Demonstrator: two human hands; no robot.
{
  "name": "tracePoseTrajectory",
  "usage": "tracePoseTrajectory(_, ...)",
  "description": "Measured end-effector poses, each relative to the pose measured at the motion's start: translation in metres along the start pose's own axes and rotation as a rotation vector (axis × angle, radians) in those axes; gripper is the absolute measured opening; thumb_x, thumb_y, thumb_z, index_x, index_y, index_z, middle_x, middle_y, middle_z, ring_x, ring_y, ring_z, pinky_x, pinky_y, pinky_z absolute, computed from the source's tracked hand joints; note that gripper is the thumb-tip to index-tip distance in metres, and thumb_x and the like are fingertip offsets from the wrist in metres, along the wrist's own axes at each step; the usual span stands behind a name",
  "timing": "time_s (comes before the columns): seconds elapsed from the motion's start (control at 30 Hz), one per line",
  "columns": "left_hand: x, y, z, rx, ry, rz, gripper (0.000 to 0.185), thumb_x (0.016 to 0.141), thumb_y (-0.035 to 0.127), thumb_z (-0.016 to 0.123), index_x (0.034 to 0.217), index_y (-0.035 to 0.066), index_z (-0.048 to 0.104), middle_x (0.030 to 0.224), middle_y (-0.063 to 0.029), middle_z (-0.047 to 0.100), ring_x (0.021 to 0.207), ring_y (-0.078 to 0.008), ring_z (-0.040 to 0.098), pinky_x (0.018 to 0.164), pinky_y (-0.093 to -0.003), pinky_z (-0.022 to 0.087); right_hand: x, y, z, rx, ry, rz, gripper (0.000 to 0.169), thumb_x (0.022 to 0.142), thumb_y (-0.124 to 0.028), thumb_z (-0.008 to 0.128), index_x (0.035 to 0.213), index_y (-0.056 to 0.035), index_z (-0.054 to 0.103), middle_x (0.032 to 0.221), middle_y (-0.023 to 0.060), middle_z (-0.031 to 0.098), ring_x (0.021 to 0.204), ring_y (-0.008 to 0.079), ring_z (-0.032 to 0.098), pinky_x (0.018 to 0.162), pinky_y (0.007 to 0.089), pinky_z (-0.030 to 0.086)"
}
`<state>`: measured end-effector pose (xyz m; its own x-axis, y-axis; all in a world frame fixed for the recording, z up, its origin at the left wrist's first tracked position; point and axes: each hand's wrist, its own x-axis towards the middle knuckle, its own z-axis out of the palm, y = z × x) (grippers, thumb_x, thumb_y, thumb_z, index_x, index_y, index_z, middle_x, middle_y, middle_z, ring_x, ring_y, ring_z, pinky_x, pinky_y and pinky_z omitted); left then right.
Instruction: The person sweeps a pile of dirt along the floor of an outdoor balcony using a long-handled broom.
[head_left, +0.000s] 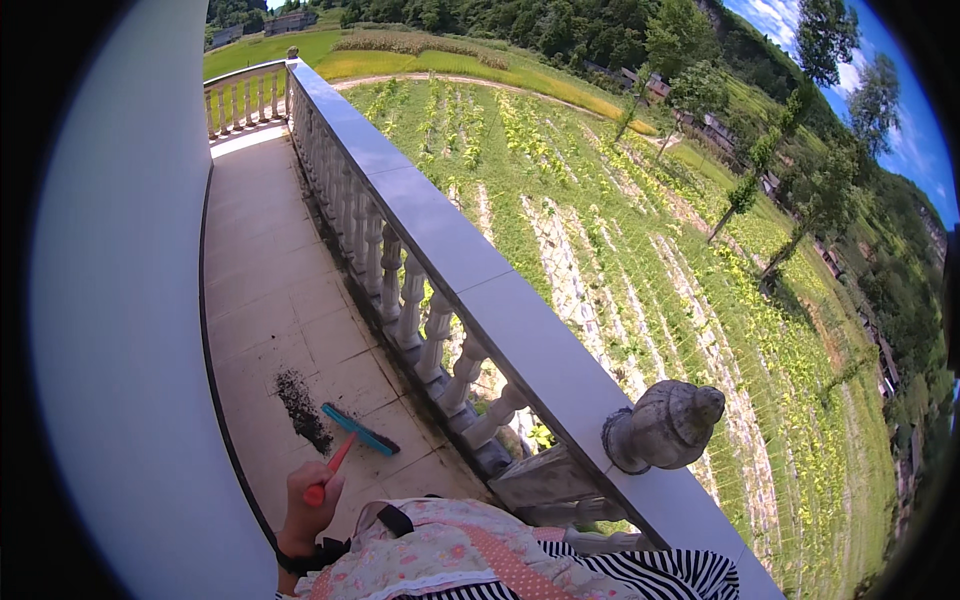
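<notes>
My left hand (311, 499) is closed around the red handle of a broom (361, 429) with a teal head. The broom head rests on the tiled balcony floor (277, 300), with dark debris along its far edge. Just left of the head lies a pile of dark dirt (301, 411), with loose specks scattered around it. My right hand is out of view; on that side are a striped sleeve and a floral apron (450, 551) with pink dotted bands.
A white wall (127, 300) bounds the left side. On the right runs a stone balustrade (390, 274) under a smooth rail (480, 300), with a carved stone finial (664, 427) on top. Crop rows, trees and houses lie beyond and below.
</notes>
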<state>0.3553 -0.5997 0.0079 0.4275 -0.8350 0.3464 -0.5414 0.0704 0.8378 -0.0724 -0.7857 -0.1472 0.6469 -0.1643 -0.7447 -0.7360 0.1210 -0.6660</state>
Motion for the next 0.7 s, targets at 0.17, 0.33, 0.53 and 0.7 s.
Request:
tracePoseTrajectory(0.17, -0.002, 0.002, -0.001, 0.004, -0.006, 0.020, 0.020, 0.080, 0.003, 0.061, 0.063, 0.001, 0.051, 0.062, -0.0094, 0.057, 0.056, -0.0209, 0.055, 0.055, -0.0321, 0.043, -0.003, -0.001, 0.012, -0.046, 0.052, -0.011, 0.033, 0.101, -0.026, 0.046, 0.123, -0.0043, 0.056, 0.113, 0.0009, 0.064, 0.090, 0.0117, 0.060, 0.080, 0.0299, 0.050)
tracePoseTrajectory(0.33, -0.007, 0.001, -0.001, -0.021, 0.015, 0.028, 0.019, 0.075, 0.001, 0.066, 0.062, 0.001, 0.051, 0.062, -0.0126, 0.053, 0.059, -0.0288, 0.053, 0.055, -0.0363, 0.041, -0.010, -0.004, 0.025, -0.055, 0.073, -0.011, 0.032, 0.101, -0.026, 0.046, 0.123, -0.0043, 0.056, 0.113, 0.0010, 0.064, 0.090, 0.0116, 0.060, 0.081, 0.0299, 0.050)
tracePoseTrajectory(0.53, -0.007, 0.006, 0.000, -0.028, -0.020, 0.039, 0.018, 0.074, 0.001, 0.066, 0.063, 0.001, 0.052, 0.063, -0.0135, 0.052, 0.058, -0.0303, 0.053, 0.054, -0.0372, 0.041, -0.025, 0.001, 0.033, -0.030, 0.080, -0.001, 0.032, 0.101, -0.026, 0.046, 0.122, -0.0042, 0.056, 0.113, 0.0011, 0.064, 0.090, 0.0115, 0.060, 0.081, 0.0298, 0.049)
tracePoseTrajectory(0.7, -0.011, 0.003, -0.002, -0.008, -0.014, 0.026, 0.017, 0.074, 0.001, 0.066, 0.064, 0.000, 0.052, 0.063, -0.0142, 0.052, 0.059, -0.0311, 0.053, 0.055, -0.0380, 0.041, -0.038, 0.005, 0.036, 0.008, 0.058, -0.004, 0.032, 0.101, -0.025, 0.046, 0.122, -0.0041, 0.057, 0.113, 0.0012, 0.064, 0.091, 0.0114, 0.059, 0.081, 0.0297, 0.049)
